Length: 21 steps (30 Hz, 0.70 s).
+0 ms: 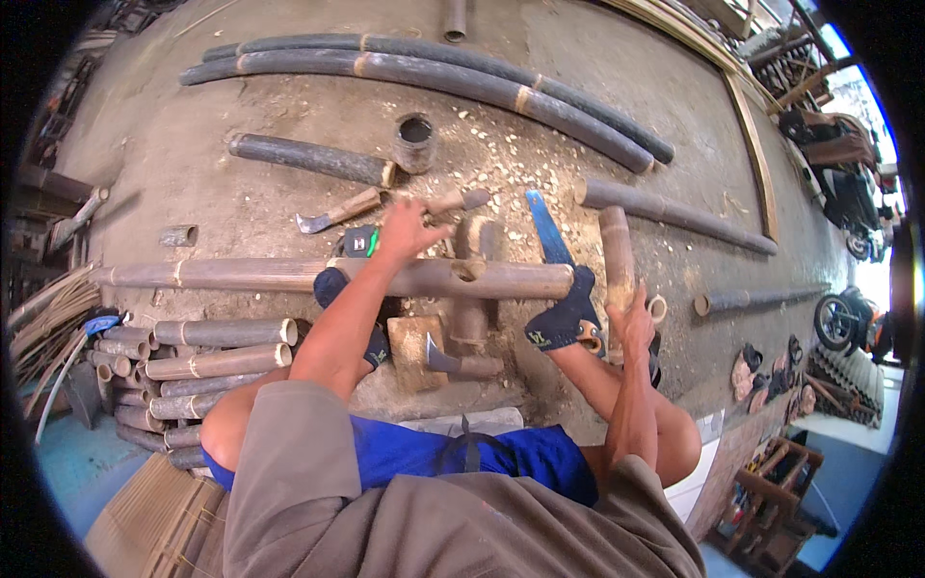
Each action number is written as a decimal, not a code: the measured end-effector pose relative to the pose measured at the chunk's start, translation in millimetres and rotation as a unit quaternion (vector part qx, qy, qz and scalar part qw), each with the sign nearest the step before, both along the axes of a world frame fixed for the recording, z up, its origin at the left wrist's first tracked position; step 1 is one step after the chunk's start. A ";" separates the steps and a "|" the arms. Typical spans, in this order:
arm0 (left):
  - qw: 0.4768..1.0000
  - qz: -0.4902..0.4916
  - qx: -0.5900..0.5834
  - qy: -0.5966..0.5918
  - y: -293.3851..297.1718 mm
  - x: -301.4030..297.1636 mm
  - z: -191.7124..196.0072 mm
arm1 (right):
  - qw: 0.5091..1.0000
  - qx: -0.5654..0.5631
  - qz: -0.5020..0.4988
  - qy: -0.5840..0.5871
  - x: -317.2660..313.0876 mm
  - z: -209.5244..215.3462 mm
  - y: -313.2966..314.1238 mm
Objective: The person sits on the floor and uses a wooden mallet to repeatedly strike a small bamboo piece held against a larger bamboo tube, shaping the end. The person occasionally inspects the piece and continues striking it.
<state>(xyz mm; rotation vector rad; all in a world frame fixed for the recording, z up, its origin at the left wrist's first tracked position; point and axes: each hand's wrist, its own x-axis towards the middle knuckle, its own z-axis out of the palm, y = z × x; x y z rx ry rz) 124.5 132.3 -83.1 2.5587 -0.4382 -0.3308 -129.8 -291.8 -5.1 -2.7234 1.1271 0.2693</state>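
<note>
My left hand [409,233] reaches past the long bamboo pole [231,274], fingers apart, over a hooked knife [349,210] and a wooden-handled tool [461,199]. A tape measure [360,241] lies beside its wrist. On the right, my right hand [632,323] is closed around the lower end of a short bamboo piece [616,243]. The long pole has a notch near its right part and crosses a thicker upright-lying bamboo piece [470,321]. Dark-socked feet are at the pole. A saw [549,227] with a blue blade lies partly behind the right foot.
Wood chips [520,154] scatter the ground. A wooden block [414,354] and a broad-bladed knife [441,358] lie between my legs. Farther off are long dark bamboo poles [443,85] and an open round container [415,144]. Cut bamboo is stacked [222,364] at left.
</note>
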 end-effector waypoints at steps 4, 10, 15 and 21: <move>0.963 -0.177 0.049 0.199 2.9 -34.8 -2.1 | 0.998 0.032 -0.034 0.043 1.9 -28.8 4.4; 0.964 -0.211 0.159 0.028 -4.9 -69.8 4.2 | 0.996 0.046 -0.044 0.057 3.1 -46.1 -1.1; 0.971 -0.215 0.102 -0.003 -2.9 -67.7 19.3 | 0.991 0.102 -0.042 0.079 -6.4 -46.7 -0.4; 0.942 0.248 -0.057 -0.221 27.0 23.3 -26.0 | 0.983 0.158 0.008 0.089 8.1 -48.9 1.2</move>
